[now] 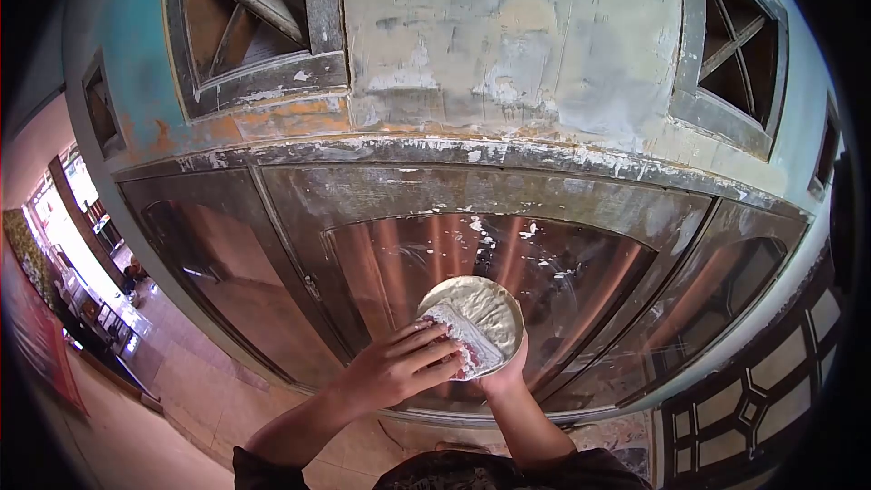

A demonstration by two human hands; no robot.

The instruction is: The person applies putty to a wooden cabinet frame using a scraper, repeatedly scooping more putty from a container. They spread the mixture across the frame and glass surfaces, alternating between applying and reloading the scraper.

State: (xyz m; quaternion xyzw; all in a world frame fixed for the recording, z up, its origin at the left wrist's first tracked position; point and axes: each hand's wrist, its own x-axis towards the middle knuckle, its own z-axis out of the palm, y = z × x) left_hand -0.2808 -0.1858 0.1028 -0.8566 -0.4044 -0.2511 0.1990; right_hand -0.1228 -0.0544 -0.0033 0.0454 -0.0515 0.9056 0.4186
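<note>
Two hands in view: left hand [399, 365], right hand [504, 372]. One round putty-caked plate [488, 304]. One smeared scraper [464, 338]. Two cross-braced vents, far left [259, 23], far right [733, 50]. Three metal panels.

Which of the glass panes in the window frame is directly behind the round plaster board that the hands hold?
The middle pane, the one spattered with white plaster. The round board overlaps its lower part, while the left pane and right pane lie off to the sides.
</note>
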